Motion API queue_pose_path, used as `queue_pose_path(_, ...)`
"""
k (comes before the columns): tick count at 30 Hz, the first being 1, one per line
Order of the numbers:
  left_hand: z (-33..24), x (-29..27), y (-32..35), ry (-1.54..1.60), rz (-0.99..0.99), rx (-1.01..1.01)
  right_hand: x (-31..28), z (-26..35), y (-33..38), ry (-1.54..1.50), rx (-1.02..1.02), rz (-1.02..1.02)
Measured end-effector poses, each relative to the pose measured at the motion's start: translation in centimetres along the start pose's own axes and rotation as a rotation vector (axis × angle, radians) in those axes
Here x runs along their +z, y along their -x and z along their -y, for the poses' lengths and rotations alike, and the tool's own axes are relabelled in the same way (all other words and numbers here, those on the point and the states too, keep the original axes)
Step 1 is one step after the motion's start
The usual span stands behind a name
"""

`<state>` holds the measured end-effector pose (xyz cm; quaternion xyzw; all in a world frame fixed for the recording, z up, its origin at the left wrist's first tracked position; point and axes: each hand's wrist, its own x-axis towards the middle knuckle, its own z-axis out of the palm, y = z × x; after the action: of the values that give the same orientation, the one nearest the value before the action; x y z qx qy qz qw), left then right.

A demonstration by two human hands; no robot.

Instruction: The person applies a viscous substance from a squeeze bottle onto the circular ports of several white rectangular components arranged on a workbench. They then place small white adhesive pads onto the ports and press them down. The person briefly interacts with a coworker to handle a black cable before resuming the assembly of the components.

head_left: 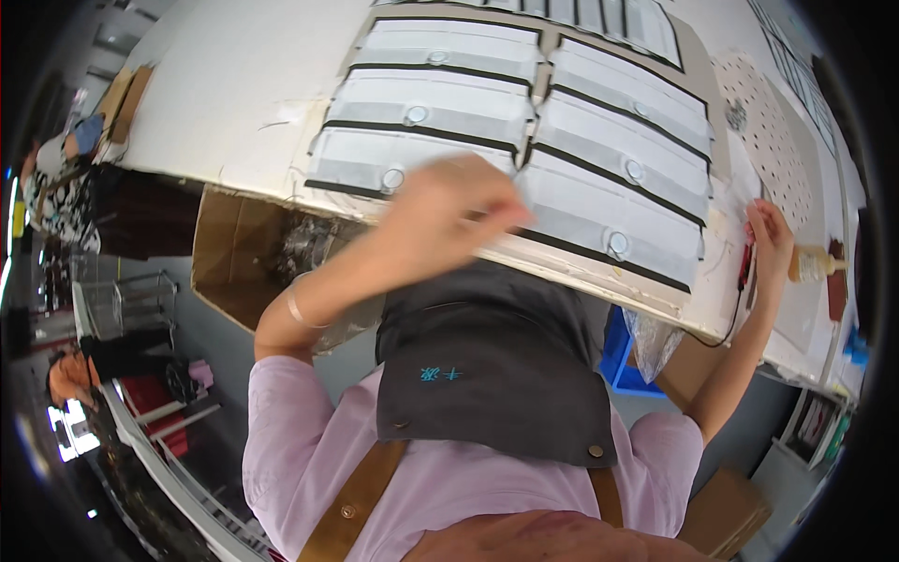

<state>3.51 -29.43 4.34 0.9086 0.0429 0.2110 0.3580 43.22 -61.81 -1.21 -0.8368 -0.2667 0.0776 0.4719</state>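
- White and slightly scuffed, the work surface (243,84) filled the upper half of the view, with an open cardboard box (229,267) under its near edge and a blue bin (623,361) lower right.
- On the surface lay a grid of grey fabric panels (524,122), each edged by a black strip and carrying a round clear snap button near its middle.
- The panels sat in two columns, their long axes running left to right across the surface and tilting down toward the right.
- The left hand (449,206) was raised over the near edge of the left column, blurred by motion, fingers curled in; whether it gripped anything could not be told.
- The nearest panel lay just beyond and beside that hand, its button just left of the knuckles.
- The right hand (770,239) rested at the surface's right edge, closed around a slim red tool (746,258) with a black cord hanging off the edge.
- The red tool stood roughly upright in the view, its long axis running toward and away from the person.
- A perforated board (773,140) lay just beyond the right hand, and a small bottle (815,262) sat just to its right.
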Motion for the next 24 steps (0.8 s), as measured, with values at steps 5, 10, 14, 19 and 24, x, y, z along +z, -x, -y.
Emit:
queue_pose_path(5,-2.7,6.8,-2.5,-0.016,0.134,0.243,0.1,0.3,1.2,-0.184,-0.122,-0.028)
queue_pose_path(10,-4.6,9.7,-6.1,0.157,-0.014,0.217,1.2,4.6,4.6,-0.189,-0.141,0.083)
queue_pose_path(14,-5.2,10.6,-7.4,0.243,-0.066,0.183,5.0,10.4,7.5,-0.289,-0.261,0.3)
queue_pose_path(19,-3.9,9.3,-7.2,0.268,-0.066,0.028,8.6,16.0,7.4,0.003,-0.556,0.431)
queue_pose_path(24,-0.7,5.0,-5.4,0.225,-0.146,-0.096,12.6,19.1,5.2,-0.08,-0.533,0.545)
